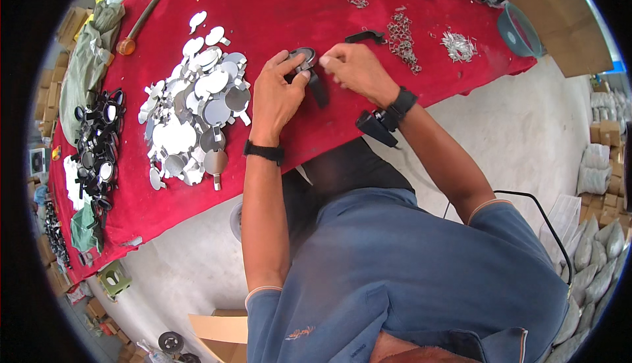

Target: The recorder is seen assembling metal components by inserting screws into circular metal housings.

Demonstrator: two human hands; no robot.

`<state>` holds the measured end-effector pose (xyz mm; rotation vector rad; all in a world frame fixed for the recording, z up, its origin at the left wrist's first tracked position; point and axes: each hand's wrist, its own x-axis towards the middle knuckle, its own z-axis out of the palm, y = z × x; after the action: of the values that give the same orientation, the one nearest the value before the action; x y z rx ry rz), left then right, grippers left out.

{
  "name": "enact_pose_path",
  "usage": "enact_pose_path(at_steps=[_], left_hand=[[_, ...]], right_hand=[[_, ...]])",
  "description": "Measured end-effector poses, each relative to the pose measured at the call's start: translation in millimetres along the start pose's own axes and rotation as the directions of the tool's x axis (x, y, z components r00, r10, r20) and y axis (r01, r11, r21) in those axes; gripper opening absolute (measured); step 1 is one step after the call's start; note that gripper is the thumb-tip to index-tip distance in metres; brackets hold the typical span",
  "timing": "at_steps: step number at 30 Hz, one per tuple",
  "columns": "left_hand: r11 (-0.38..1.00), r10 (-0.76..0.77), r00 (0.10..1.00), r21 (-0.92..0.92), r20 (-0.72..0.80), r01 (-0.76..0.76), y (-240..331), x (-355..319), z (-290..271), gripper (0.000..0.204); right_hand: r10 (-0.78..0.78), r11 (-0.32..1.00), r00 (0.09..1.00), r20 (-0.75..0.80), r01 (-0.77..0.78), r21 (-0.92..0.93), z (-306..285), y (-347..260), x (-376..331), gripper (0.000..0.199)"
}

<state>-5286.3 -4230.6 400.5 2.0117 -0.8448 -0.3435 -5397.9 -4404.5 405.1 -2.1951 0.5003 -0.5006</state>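
One black, round-headed part with a flat handle [318,89] sits over the red cloth [276,11], beside heaped silver paddle-shaped plates [176,136], pinched by the left hand [279,93], while the right hand [361,72] curls its fingers close by, holding what I cannot tell.

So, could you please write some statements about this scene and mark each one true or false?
1. The left hand holds a dark round-headed part. True.
2. The tablecloth is blue. False: the tablecloth is red.
3. The silvery disc pile lies left of the left hand. True.
4. The teal bowl is left of the silvery disc pile. False: the teal bowl is far right of it.
5. Small metal pieces lie right of the right hand. True.
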Motion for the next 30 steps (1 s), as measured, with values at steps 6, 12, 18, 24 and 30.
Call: enact_pose_path(at_steps=[6,12,18,24,30], left_hand=[[0.996,-0.079,0.996,-0.037,-0.035,0.078,6,3,4,0.042],[0.997,-0.078,0.996,-0.025,-0.046,0.077,8,3,4,0.041],[0.994,-0.098,0.995,-0.045,-0.03,0.097,10,4,4,0.041],[0.996,-0.09,0.993,-0.001,-0.071,0.09,13,3,6,0.041],[0.994,-0.106,0.988,-0.041,-0.112,0.102,15,0,13,0.041]], right_hand=[[0.291,0.804,0.873,0.391,-0.445,0.394,14,-3,8,0.025],[0.335,0.723,0.811,0.48,-0.548,0.42,11,-3,13,0.02],[0.392,0.693,0.828,0.401,-0.553,0.463,21,-8,4,0.017],[0.227,0.885,0.974,0.005,-0.208,0.417,46,2,-14,0.016],[-0.083,0.956,0.975,-0.207,0.136,0.261,52,-7,-51,0.031]])
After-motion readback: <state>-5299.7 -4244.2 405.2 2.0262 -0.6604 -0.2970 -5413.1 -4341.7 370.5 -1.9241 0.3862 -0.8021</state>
